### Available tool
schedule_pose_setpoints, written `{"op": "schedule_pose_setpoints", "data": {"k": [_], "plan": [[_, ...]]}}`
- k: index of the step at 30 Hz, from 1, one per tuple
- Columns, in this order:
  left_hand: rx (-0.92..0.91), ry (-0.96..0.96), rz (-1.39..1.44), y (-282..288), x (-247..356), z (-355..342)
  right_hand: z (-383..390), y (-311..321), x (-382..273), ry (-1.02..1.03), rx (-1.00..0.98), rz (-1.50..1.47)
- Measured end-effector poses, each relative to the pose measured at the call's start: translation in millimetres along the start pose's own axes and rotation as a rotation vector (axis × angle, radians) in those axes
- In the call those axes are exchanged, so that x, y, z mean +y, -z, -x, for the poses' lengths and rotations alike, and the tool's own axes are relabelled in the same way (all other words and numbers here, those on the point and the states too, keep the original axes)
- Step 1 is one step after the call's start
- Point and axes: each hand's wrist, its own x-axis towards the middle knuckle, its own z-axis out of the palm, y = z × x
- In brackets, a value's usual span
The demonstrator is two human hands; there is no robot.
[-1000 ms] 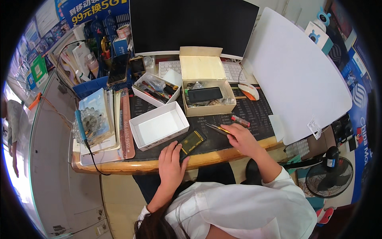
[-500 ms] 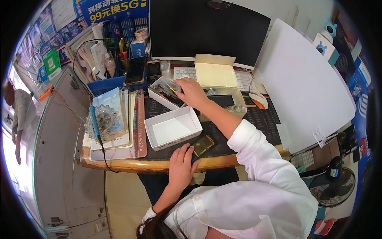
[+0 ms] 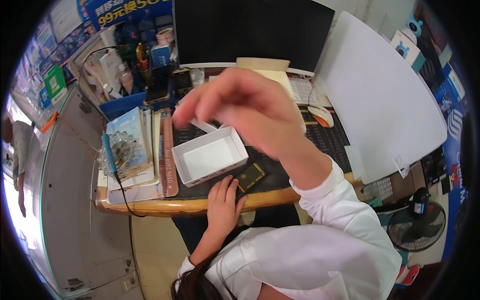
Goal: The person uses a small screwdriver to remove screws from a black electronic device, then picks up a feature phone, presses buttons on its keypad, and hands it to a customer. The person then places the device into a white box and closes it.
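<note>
My right hand (image 3: pixel 250 112) is raised above the desk, its curled fingers smeared by motion; whether they hold anything cannot be told. Below it stands a white open box (image 3: pixel 207 159) with its bare white bottom showing. The hand covers most of a second white box (image 3: pixel 204 126) behind that one. A box with a raised cream flap (image 3: pixel 264 64) is partly hidden too. My left hand (image 3: pixel 223 202) lies at the desk's front edge, fingers stretched out and holding nothing. Its fingertips are beside a flat black packet with gold print (image 3: pixel 252 176).
A glass ashtray (image 3: pixel 124 149) with a blue-handled soldering iron (image 3: pixel 108 154) leaning in it sits on stacked notebooks (image 3: pixel 131 127). A mouse (image 3: pixel 321 116), keyboard (image 3: pixel 301 91) and monitor (image 3: pixel 250 35) stand farther back. A white panel (image 3: pixel 380 100) borders the right; a fan (image 3: pixel 417 227) stands below.
My right hand has lifted out of the rear white box and come nearer the camera, over the front box. My left hand stays by the black packet. The whole view has shifted slightly.
</note>
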Motion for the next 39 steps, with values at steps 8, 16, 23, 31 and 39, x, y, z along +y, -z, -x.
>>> {"op": "schedule_pose_setpoints", "data": {"k": [8,16,23,31,39], "plan": [[0.020,-0.009,0.019,4,7,-6,47,-66,-106,0.289,-0.182,-0.517],[0.035,-0.020,-0.007,4,13,-8,83,-55,-135,0.371,-0.119,-0.421],[0.030,-0.015,-0.004,5,16,-9,96,-50,-144,0.392,-0.103,-0.386],[0.025,-0.026,-0.022,5,14,-9,99,-41,-150,0.403,-0.071,-0.344],[0.014,0.001,-0.038,-1,8,-6,142,30,-131,0.142,0.326,0.194]]}}
